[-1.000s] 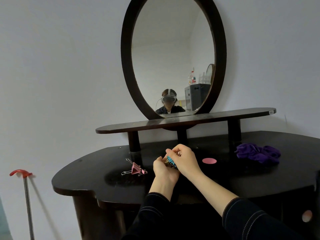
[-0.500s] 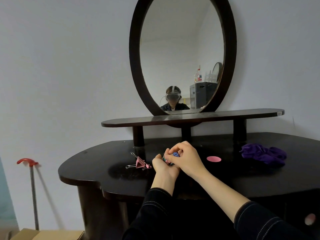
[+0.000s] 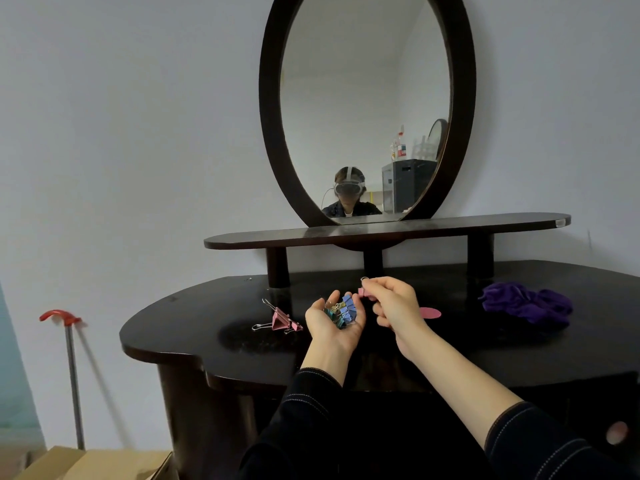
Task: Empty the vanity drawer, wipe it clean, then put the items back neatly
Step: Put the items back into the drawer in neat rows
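Observation:
My left hand [image 3: 330, 325] is palm up above the dark vanity top [image 3: 207, 327], cupping a bunch of blue and teal binder clips [image 3: 343, 311]. Just to its right, my right hand [image 3: 393, 303] pinches a small pink binder clip [image 3: 363, 291] between thumb and fingers. Two pink binder clips [image 3: 282, 320] lie on the top left of my left hand. A flat pink disc [image 3: 431, 312] lies right of my right hand, partly hidden by it. A purple scrunchie [image 3: 526, 303] rests at the far right. The drawer itself is hidden below my arms.
An oval mirror [image 3: 367, 109] stands on a raised shelf [image 3: 381, 232] at the back of the vanity. A red-handled metal pole [image 3: 69, 358] leans by the wall at left, with a cardboard box [image 3: 93, 464] on the floor below it.
My hands were together over the clips; now they have parted. My left palm has opened upward with the clip bunch, and my right hand has drawn away to the right with one pink clip.

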`<state>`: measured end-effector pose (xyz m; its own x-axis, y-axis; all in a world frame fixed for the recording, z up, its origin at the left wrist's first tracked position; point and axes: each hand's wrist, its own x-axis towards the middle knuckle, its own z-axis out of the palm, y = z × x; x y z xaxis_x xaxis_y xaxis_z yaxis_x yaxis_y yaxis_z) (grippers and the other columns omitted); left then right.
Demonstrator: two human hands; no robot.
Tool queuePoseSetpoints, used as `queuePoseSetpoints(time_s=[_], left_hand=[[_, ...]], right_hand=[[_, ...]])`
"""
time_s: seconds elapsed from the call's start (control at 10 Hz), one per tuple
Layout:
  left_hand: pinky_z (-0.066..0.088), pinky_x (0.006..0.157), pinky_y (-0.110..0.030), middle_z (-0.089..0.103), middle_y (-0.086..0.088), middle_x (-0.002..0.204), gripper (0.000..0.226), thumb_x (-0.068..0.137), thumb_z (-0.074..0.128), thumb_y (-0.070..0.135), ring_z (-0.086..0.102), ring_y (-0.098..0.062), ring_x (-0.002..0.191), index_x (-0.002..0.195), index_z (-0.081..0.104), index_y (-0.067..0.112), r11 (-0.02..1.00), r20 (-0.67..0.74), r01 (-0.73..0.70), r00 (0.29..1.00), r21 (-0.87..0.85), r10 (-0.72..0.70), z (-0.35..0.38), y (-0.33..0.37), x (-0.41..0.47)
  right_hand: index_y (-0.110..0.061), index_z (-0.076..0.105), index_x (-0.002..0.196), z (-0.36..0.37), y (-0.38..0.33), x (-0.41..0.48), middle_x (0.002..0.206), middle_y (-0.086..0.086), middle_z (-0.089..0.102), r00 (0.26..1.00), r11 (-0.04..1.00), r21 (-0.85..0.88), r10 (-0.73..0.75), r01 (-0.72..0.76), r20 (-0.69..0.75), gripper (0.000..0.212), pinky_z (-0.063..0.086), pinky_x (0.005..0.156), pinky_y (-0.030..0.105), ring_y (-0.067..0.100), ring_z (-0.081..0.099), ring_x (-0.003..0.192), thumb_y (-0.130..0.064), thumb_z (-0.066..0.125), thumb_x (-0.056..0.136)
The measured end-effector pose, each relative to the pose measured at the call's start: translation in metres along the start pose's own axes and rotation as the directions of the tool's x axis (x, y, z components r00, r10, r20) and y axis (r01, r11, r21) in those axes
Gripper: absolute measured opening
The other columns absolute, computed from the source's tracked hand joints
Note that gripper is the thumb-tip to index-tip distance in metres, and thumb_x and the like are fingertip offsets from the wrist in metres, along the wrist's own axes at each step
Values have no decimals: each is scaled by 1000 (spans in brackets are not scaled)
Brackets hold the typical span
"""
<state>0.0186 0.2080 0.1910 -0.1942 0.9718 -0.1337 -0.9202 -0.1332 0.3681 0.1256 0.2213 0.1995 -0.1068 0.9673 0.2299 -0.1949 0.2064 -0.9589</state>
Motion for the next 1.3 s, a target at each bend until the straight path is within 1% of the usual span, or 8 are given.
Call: queuePoseSetpoints(time_s=[0.1, 0.2, 0.5, 0.6, 0.8, 0.9, 1.1, 1.3], left_hand=[[52, 47, -27, 59, -8, 86, 13, 96, 42, 14, 61, -20, 71, 90, 53, 9, 999, -19, -31, 999, 37, 31, -2, 1, -2], [30, 31, -16, 56, -8, 76, 23, 100, 40, 20, 59, -18, 60, 87, 55, 8, 998, 25, 42, 999, -36, -41, 0, 1, -16], [21, 29, -13, 49, -1, 71, 23, 92, 54, 21, 51, -10, 53, 73, 60, 10, 974, 240, 192, 947, 120, -216, -14, -2, -93], [24, 29, -14, 50, -1, 73, 27, 93, 58, 24, 50, -10, 56, 71, 65, 9, 950, 314, 238, 904, 201, -292, -38, -7, -137], [27, 31, -15, 54, -6, 77, 26, 96, 56, 28, 52, -14, 58, 80, 63, 8, 875, 174, 328, 897, 357, -407, -123, -36, -180], [32, 34, -16, 57, -11, 78, 33, 98, 49, 30, 57, -20, 63, 83, 64, 5, 800, -31, 430, 887, 418, -461, -176, -49, -181], [38, 39, -17, 62, -15, 78, 31, 98, 44, 27, 63, -24, 66, 86, 62, 6, 620, -407, 678, 734, 395, -544, -256, -67, -161], [44, 43, -19, 67, -17, 93, 19, 97, 43, 20, 68, -29, 79, 99, 58, 8, 561, -432, 731, 682, 389, -590, -284, -79, -133]], right_hand=[[-11, 69, 92, -9, 3, -4, 68, 0, 55, 994, 997, -58, 52, -58, -92, 12, 30, 37, 18, 6, 39, 45, -22, 67, 97], [-7, 68, 92, -23, 2, -12, 68, 2, 53, 992, 991, -89, 94, -101, -88, 14, 31, 37, 18, 6, 40, 44, -19, 64, 99], [-7, 74, 89, -58, -8, -59, 73, 6, 67, 995, 987, -152, 55, -42, 78, 8, 38, 41, 22, 9, 53, 49, -11, 68, 92], [-9, 71, 87, -66, -11, -90, 71, 5, 67, 987, 984, -152, -74, 95, 139, 4, 37, 41, 21, 11, 52, 51, -10, 70, 90], [-21, 64, 78, -73, 49, -184, 73, 2, 66, 949, 932, -180, -305, 315, 80, 8, 42, 52, 19, 11, 56, 61, -27, 67, 82], [-22, 63, 79, -89, 112, -219, 74, -3, 63, 966, 912, -329, -202, 245, 159, 16, 45, 60, 19, 13, 58, 67, -14, 72, 90], [-11, 63, 84, -119, 201, -234, 74, -1, 72, 911, 832, -522, 345, -186, 226, 11, 41, 48, 16, 8, 59, 58, -7, 65, 94], [-8, 63, 93, -129, 238, -229, 77, 0, 76, 746, 637, -716, 616, -285, 251, 9, 44, 48, 23, 10, 62, 59, -15, 66, 94]])
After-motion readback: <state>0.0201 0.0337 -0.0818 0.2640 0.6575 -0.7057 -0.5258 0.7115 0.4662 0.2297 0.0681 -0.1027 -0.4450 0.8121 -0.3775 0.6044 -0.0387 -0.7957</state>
